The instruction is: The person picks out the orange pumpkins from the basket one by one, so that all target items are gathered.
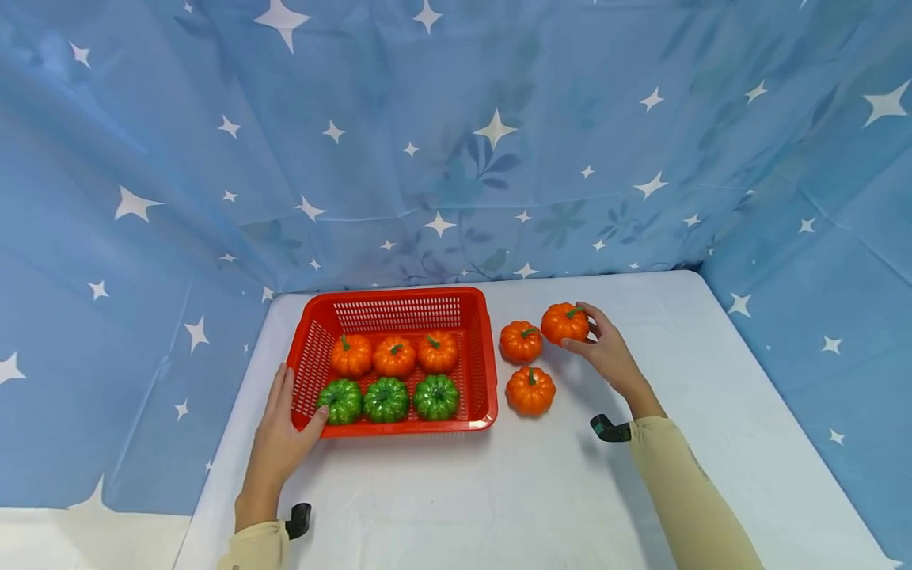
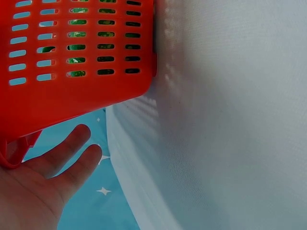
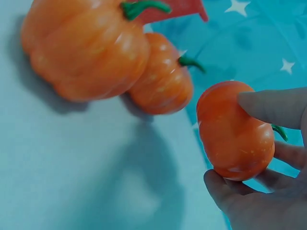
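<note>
In the head view my right hand holds an orange toy pumpkin above the table. The right wrist view shows thumb and fingers pinching this pumpkin by its sides. Just left of it are two more orange pumpkins, one farther back and one nearer. My left hand rests at the near left corner of a red basket, thumb by the front rim. The left wrist view shows two straight fingers outside the basket wall; the thumb is hidden there.
Inside the basket, three orange pumpkins form the back row and three green pumpkins the front row. A white cloth covers the table. Blue star-patterned curtains hang behind and at both sides.
</note>
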A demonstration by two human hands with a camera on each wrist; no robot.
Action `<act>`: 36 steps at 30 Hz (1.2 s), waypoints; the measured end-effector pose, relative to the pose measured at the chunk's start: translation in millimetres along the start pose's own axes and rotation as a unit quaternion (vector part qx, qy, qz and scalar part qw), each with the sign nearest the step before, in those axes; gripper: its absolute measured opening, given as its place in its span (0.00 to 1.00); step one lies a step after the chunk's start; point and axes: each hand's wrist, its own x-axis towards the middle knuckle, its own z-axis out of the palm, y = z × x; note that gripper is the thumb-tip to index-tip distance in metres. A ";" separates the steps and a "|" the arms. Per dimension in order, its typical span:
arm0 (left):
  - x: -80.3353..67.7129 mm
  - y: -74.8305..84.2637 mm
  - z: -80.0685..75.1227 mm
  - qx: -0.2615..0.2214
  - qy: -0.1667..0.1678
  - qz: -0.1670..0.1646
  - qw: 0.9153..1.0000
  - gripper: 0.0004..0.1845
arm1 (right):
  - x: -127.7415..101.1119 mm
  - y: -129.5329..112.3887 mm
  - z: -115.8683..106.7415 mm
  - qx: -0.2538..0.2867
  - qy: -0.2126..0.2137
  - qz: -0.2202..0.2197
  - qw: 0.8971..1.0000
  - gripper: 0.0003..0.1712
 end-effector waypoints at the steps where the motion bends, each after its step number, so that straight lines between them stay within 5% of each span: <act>1: 0.0 0.0 -0.1 -0.001 -0.001 0.000 1.000 0.48 | 0.1 4.2 0.2 -0.002 0.006 0.005 1.000 0.48; 18: -0.5 0.3 1.0 -0.008 -0.010 -0.010 1.000 0.48 | 8.8 41.3 7.6 -0.039 0.010 0.041 0.998 0.48; 27: 0.5 0.4 0.4 -0.008 -0.008 -0.010 1.000 0.48 | 11.4 42.1 10.4 -0.051 0.013 0.032 0.998 0.48; 36: -0.1 -0.1 -0.1 -0.007 -0.007 -0.006 1.000 0.48 | 11.1 32.8 11.4 -0.064 0.068 -0.003 0.996 0.52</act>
